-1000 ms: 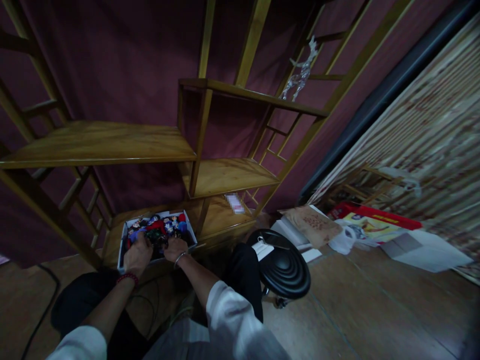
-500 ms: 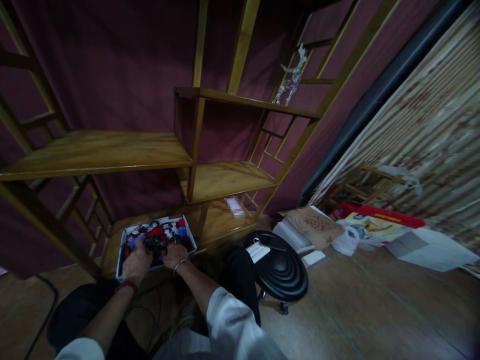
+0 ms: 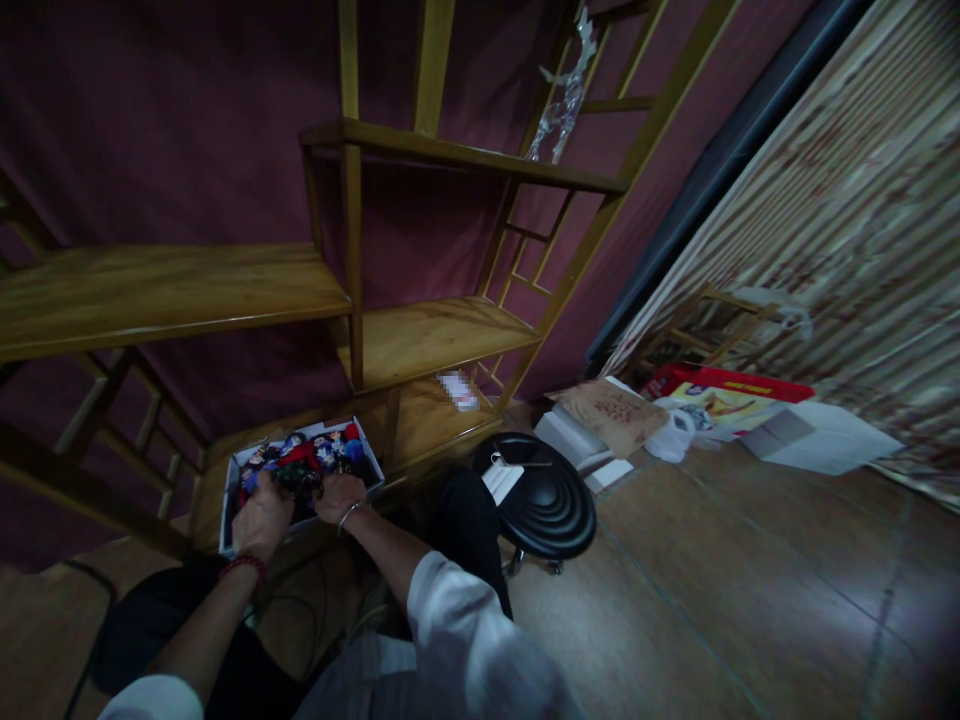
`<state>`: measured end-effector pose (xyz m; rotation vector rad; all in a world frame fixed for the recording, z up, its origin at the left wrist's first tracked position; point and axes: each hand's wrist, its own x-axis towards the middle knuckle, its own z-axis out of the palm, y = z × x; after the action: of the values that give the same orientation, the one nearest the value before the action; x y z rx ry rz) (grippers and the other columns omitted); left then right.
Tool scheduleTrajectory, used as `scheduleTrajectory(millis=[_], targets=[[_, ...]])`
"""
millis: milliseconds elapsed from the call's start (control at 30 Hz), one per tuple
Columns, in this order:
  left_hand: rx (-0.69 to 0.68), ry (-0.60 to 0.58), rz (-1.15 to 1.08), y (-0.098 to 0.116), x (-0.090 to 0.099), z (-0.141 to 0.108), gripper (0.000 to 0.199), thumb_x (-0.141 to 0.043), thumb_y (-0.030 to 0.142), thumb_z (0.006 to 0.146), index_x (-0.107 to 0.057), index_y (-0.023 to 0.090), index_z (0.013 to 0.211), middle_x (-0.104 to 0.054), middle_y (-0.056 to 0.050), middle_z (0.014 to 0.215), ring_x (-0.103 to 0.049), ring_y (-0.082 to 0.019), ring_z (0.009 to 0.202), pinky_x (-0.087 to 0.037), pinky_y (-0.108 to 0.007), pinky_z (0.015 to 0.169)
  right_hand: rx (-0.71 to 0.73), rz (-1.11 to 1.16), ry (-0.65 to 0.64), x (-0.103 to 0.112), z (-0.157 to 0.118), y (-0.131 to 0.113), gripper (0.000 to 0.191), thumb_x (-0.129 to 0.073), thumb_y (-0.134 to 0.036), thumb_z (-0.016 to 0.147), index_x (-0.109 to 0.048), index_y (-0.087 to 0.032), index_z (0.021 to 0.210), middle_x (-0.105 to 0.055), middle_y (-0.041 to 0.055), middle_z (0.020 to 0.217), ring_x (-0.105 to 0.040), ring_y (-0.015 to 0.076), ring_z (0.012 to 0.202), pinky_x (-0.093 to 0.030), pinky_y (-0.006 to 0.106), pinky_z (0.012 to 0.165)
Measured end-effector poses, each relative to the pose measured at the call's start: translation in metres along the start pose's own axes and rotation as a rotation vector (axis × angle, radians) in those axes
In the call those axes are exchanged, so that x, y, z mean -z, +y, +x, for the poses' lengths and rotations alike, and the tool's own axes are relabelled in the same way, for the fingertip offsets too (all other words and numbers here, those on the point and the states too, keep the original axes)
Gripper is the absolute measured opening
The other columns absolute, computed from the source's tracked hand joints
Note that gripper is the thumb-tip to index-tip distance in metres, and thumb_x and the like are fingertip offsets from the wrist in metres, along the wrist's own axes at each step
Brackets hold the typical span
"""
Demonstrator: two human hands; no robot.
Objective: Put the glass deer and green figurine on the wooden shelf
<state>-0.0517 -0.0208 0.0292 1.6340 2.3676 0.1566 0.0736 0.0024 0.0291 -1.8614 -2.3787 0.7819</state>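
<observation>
A shallow white box (image 3: 226, 510) stands on the bottom shelf, filled with small colourful figurines (image 3: 330, 450) in red, blue and black. My left hand (image 3: 262, 515) reaches over its front edge, fingers curled down among them. Close beside it, my right hand (image 3: 341, 497) is also closed, with its fingertips inside the box. Between the two hands lies a dark figurine (image 3: 301, 480), and the fingers of both meet it. Its details are too dim to tell, and my fingertips are partly hidden.
A wooden shelf unit (image 3: 420, 340) rises in front of me, with a clear deer ornament (image 3: 564, 95) higher up. To the right stands a black round stool (image 3: 551, 500) bearing a white mask (image 3: 501, 480). Cartons, a brown paper bag (image 3: 607, 412) and a white plastic bag (image 3: 671, 437) lie beyond.
The view has shifted, so the shelves and stool appear further left and higher. Both hands stay at the box, with the dark figurine between them.
</observation>
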Motion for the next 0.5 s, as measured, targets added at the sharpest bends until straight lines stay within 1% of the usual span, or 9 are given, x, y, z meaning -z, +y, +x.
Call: scheduleTrajectory(millis=[167,300,500], targets=[[0.043,0.012,-0.01,0.0025,0.0005,0.0007,0.037,-0.024,0.036,0.084,-0.038,0.014,0.111,-0.066,-0.017,0.083,-0.063,-0.03,0.079,-0.043,-0.037,0.064,0.014,-0.012,0.017,0.0002,0.0012,0.0003,0.036,-0.043,-0.036,0.079,-0.06,-0.013,0.099,-0.064,0.0144,0.099,-0.06,0.0246,0.095,-0.049,0.036,0.077],[0.061,0.006,-0.028,0.0055,0.0034,-0.0013,0.039,-0.023,0.04,0.084,-0.038,0.015,0.111,-0.066,-0.017,0.086,-0.063,-0.03,0.08,-0.043,-0.038,0.065,0.016,-0.01,0.024,-0.0021,0.0028,0.0015,0.036,-0.044,-0.036,0.078,-0.06,-0.013,0.1,-0.064,0.0141,0.099,-0.06,0.0247,0.094,-0.049,0.035,0.077],[0.059,0.002,-0.031,0.0058,0.0036,-0.0027,0.04,-0.023,0.041,0.084,-0.04,0.015,0.109,-0.066,-0.017,0.087,-0.063,-0.03,0.081,-0.043,-0.038,0.066,0.023,0.001,0.021,-0.0024,0.0001,0.0028,0.039,-0.042,-0.037,0.077,-0.06,-0.011,0.101,-0.064,0.0151,0.1,-0.06,0.0262,0.095,-0.048,0.036,0.077]])
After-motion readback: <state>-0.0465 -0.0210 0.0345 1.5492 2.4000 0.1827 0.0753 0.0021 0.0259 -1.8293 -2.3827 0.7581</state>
